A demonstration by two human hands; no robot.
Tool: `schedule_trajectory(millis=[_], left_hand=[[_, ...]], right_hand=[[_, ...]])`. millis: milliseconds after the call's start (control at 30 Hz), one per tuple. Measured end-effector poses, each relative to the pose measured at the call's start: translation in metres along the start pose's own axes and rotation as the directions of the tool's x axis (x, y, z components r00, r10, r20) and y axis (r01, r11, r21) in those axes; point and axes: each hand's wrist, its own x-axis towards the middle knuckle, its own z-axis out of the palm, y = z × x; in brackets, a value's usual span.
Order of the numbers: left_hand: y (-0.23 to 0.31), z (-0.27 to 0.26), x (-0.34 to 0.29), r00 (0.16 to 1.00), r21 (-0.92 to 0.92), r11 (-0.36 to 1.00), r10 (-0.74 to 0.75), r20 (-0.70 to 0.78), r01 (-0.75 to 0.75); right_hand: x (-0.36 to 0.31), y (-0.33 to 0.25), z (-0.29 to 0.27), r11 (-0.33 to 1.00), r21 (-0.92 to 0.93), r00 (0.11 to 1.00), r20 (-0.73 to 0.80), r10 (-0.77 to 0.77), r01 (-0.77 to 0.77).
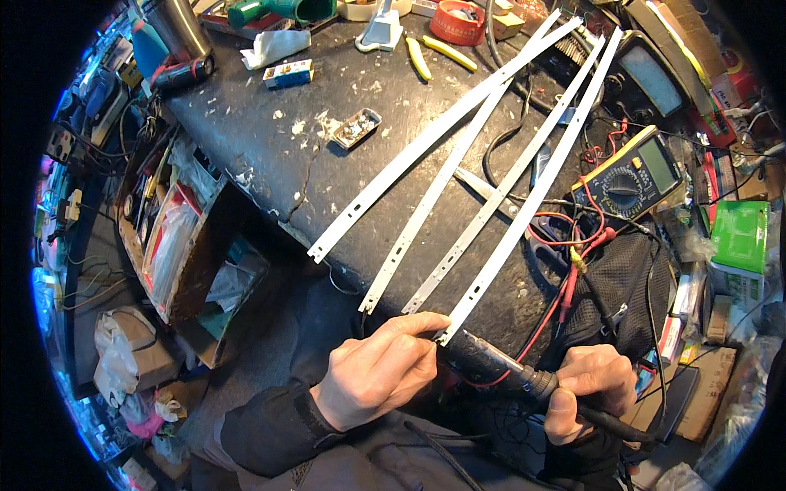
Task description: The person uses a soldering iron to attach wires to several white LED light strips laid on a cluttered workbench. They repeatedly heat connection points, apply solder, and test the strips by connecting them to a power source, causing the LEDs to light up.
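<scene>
Four-sided clutter surrounds several long, narrow white strips with small slots, which fan out over the dark worktop toward me. My left hand is closed, its fingertips pinching the near end of the rightmost white strip. In my right hand is a soldering iron, gripped by its dark handle. Its tip points up and left, close to that strip's end and my left fingertips. Whether the tip touches the strip I cannot tell. Beside the left hand lie the near ends of two other strips.
A yellow multimeter with red and black leads lies right of the strips. A small metal tin sits on the worn worktop. Behind are yellow-handled pliers and a red round dish. An open drawer unit stands left.
</scene>
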Motion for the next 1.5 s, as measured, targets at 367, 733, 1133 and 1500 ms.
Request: schedule_trajectory(millis=[367,733,1133,1500], left_hand=[[-0.007,0.006,-0.008,0.996,-0.091,0.994,0.051,-0.07,-0.058],[-0.01,0.017,-0.009,0.975,-0.108,0.984,0.119,-0.187,-0.141],[-0.012,0.013,-0.011,0.98,-0.18,0.968,0.151,-0.133,-0.174],[-0.013,0.013,-0.012,0.986,-0.214,0.967,0.113,-0.123,-0.138]], right_hand=[[0.007,-0.014,0.006,0.984,0.074,0.97,-0.171,0.173,-0.162],[0.137,-0.085,-0.034,0.795,0.548,0.847,-0.265,0.461,-0.261],[0.344,0.09,-0.087,0.958,-0.099,0.707,-0.696,0.128,-0.27],[0.461,0.256,-0.126,0.957,0.099,0.819,-0.499,0.284,-0.271]])
